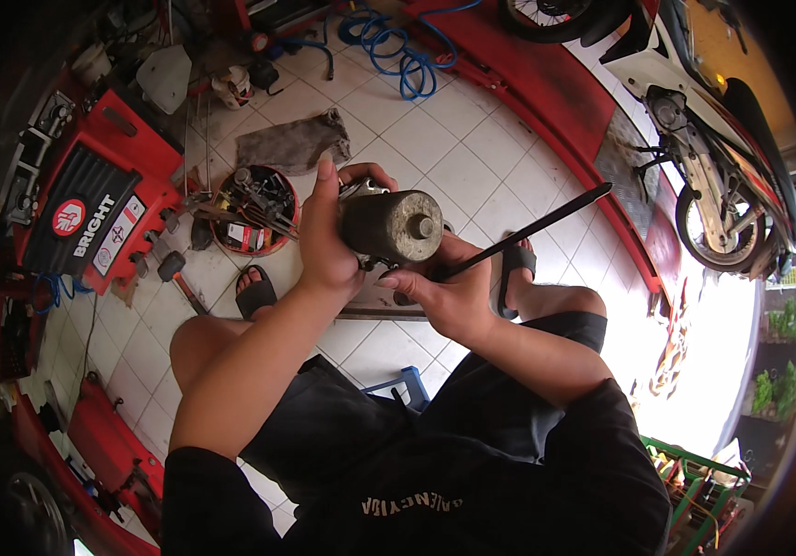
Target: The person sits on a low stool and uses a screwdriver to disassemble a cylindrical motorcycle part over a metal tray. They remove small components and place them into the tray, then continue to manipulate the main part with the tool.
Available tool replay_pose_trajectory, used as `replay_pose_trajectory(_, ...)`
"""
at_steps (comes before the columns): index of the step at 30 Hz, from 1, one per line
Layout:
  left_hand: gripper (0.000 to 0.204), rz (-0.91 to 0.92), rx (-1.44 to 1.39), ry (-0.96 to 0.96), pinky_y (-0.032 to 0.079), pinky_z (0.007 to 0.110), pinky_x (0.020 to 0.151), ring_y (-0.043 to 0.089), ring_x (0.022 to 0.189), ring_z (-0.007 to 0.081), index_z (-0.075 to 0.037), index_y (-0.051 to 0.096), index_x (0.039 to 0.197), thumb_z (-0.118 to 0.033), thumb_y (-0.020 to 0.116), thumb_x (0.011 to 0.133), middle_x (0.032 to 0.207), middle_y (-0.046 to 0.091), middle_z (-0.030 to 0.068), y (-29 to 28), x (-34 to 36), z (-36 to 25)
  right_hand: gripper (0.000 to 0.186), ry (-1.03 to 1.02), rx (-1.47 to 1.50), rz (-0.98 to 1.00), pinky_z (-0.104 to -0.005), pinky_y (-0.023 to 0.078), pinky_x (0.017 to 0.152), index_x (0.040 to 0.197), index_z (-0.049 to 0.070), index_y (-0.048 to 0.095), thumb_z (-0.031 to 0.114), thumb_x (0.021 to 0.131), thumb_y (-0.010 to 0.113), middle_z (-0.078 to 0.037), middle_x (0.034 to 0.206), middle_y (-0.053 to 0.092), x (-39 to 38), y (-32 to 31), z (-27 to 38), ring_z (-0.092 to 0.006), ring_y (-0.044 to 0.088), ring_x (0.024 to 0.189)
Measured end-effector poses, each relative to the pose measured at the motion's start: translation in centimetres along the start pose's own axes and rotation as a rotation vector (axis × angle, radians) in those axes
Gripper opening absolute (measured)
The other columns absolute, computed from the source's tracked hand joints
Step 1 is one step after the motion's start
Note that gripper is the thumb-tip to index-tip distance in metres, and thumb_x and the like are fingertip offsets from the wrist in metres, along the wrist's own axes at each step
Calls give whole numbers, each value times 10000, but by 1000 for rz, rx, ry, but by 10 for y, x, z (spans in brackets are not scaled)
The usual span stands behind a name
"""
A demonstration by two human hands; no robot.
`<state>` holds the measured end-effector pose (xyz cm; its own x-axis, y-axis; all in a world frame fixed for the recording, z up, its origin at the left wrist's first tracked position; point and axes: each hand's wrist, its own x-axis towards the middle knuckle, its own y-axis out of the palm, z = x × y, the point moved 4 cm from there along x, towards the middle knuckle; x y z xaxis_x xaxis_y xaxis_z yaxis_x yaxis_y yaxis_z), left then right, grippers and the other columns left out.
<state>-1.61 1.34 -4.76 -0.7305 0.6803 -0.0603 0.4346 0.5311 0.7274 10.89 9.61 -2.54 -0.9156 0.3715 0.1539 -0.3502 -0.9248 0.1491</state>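
Cylindrical metal housing point(384, 225), best kept steady, fills the gripping left hand point(329, 243); beside it, right hand point(458, 292) clasps a black rod point(546, 223).

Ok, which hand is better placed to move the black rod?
Probably the right hand: it already grips the rod, while the left hand holds the cylinder.

The left hand point(326, 243) is hiding some of the round metal part point(381, 225). The right hand point(456, 295) is covering the black stick's point(539, 224) near end. The top edge is cutting off a wheel point(546, 32).
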Motion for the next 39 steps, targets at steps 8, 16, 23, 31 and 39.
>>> replay_pose_trajectory(8, 638, -14, -22, -2, 536, 294, 861, 664, 893, 158, 7, 626, 1054, -567, 350, 1090, 960, 672, 93, 1, 2, 3, 449, 11, -2, -39, -289, 554, 898, 1217, -82, 648, 41, 839, 857, -83, 1120, 734, 2, -2, -8, -121, 669, 1021)
replay_pose_trajectory(16, 610, -37, -24, 42, 541, 296, 854, 666, 894, 158, -7, 620, 1050, -556, 359, 1094, 980, 658, 85, 6, 5, 4, 400, 213, -60, -204, -246, 511, 733, 1125, -48, 722, 103, 803, 903, -46, 1002, 749, 3, -4, -3, -65, 631, 851)
replay_pose_trajectory(23, 590, 7, 49, 13, 534, 367, 942, 652, 1009, 222, -43, 603, 1123, -585, 377, 1077, 1057, 638, 105, -3, 3, 7, 372, 160, -46, -192, -242, 546, 709, 1121, -52, 714, 87, 822, 886, -23, 922, 741, -4, -2, -9, -49, 650, 806)
replay_pose_trajectory(31, 609, -75, 23, 27, 552, 307, 855, 684, 899, 161, -17, 621, 1065, -568, 363, 1090, 961, 678, 80, 2, 1, 5, 262, 341, 65, -160, -238, 523, 651, 1025, -35, 710, 104, 860, 858, -26, 811, 705, -7, -3, -15, -59, 634, 731)
replay_pose_trajectory(39, 598, -77, 39, 70, 535, 301, 874, 673, 905, 162, -4, 618, 1080, -546, 365, 1093, 985, 667, 84, 1, 4, 10, 259, 195, -162, -182, -221, 497, 669, 975, -21, 728, 122, 828, 887, -14, 867, 730, -5, -10, -20, -34, 620, 780)
